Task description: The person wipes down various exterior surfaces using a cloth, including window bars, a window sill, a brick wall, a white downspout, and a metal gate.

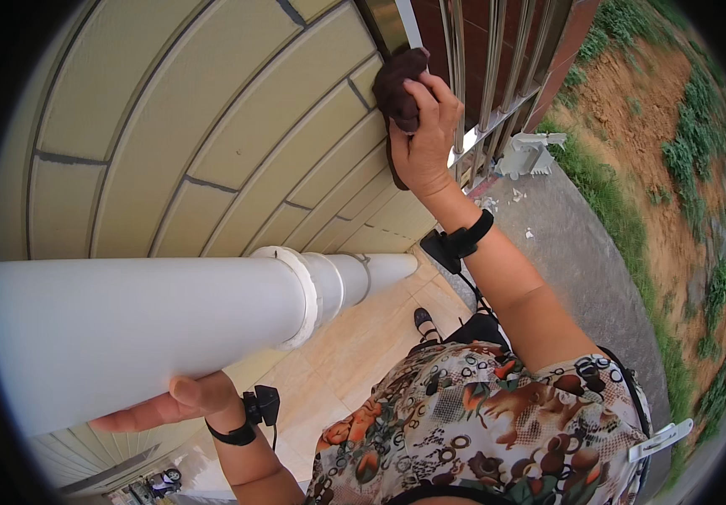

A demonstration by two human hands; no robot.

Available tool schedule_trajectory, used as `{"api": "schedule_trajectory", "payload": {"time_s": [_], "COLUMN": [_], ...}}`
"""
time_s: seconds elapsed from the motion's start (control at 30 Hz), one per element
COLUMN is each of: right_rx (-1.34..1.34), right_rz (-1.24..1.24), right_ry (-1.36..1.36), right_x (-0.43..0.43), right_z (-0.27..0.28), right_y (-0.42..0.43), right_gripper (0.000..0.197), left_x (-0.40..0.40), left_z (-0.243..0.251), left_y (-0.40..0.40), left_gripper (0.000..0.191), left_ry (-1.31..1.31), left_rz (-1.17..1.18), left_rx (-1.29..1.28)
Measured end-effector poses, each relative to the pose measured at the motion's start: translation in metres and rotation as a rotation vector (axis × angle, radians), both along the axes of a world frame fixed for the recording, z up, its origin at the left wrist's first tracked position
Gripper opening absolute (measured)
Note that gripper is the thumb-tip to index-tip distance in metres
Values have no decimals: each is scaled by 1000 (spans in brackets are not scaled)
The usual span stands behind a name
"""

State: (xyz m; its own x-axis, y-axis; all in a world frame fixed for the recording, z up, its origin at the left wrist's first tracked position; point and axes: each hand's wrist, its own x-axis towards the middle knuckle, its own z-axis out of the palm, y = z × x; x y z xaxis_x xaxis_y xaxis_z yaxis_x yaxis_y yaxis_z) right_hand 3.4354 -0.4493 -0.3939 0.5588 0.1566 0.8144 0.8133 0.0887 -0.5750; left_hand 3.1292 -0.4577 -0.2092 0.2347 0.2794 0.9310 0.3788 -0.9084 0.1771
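Observation:
My right hand point(429, 129) grips a bunched dark brown cloth point(398, 88) against the edge of the tiled wall, next to a metal-framed opening. Part of the cloth hangs below the palm, along the wall edge. At the lower left, my left hand point(177, 404) holds the side of a thick white plastic pipe point(142, 315), its thumb against the surface and its fingers stretched along it; some fingers are hidden. The pipe runs down the pale yellow tile wall point(230, 139) to the floor and has a collar joint point(290, 297) partway.
Metal bars point(495, 63) stand close beside my right hand. A beige tiled floor point(331, 353) lies below, bordering a grey concrete path point(565, 252) with white broken pieces point(517, 196). Grass and a bare earth slope point(640, 113) rise beyond. Black wrist straps with cables point(464, 243) trail from both forearms.

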Motion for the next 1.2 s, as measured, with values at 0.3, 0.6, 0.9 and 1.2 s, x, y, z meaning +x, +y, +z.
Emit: {"api": "schedule_trajectory", "payload": {"time_s": [0.3, 0.6, 0.9, 1.2], "right_rx": [-244, 308, -125, -441], "right_rz": [111, 588, -67, 379], "right_ry": [1286, 624, -667, -601], "right_x": [-43, 30, 91, 109], "right_z": [-220, 76, 268, 294], "right_y": [-4, -51, -22, -16], "right_gripper": [54, 38, 28, 26], "left_x": [17, -2, 1, -5], "left_z": [0, -3, 0, -8], "left_y": [0, 9, 3, 4], "left_gripper": [92, 94, 92, 90], "left_ry": [-81, -86, -52, -82], "left_rz": [-49, -99, -7, 58], "left_rx": [-2, 10, 110, 76]}}
